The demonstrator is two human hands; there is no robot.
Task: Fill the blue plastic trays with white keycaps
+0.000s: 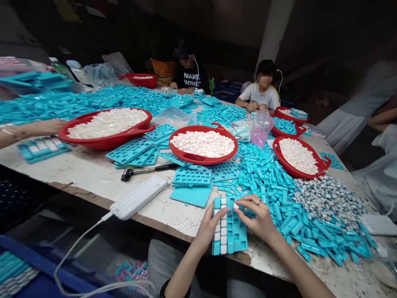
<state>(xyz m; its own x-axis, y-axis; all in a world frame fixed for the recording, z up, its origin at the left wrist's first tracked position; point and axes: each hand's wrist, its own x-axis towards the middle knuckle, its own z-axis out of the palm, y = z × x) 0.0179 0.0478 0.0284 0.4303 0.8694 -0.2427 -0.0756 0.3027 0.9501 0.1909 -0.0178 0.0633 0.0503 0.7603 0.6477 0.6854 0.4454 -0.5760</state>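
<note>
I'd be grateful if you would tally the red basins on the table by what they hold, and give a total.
Basins of white pieces: 5
Basin of teal pieces: 1
Total: 6

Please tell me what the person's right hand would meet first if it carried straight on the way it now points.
Most likely the turquoise plastic tray: the right hand already has its fingertips at the tray's upper edge, though depth is hard to judge here.
</note>
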